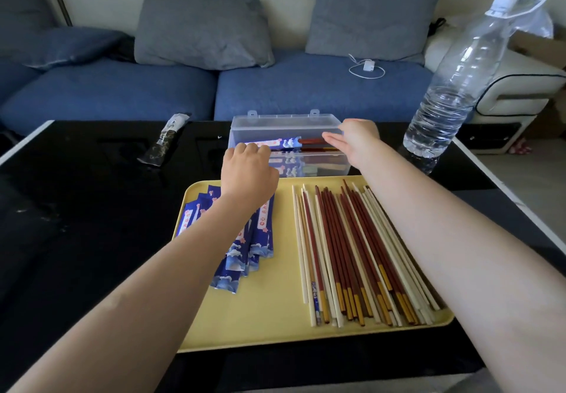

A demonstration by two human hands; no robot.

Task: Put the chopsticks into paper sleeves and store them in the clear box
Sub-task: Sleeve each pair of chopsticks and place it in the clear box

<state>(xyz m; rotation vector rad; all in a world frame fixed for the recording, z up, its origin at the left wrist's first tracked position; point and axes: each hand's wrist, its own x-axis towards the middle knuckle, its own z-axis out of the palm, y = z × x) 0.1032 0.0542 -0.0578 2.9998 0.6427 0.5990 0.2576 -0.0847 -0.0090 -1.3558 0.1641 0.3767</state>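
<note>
Chopsticks (352,251): slender red, cream sticks; glossy yellow tray (269,310).

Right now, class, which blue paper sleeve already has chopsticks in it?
The sleeved pair going into the clear box, red ends sticking out. The sleeves on the yellow tray lie flat and empty.

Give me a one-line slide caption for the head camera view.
Both hands lower a sleeved pair of red chopsticks into the clear box behind a yellow tray.

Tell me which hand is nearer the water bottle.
Right. The right hand is at the clear box's right end, beside the water bottle; the left hand is at its left end.
</note>
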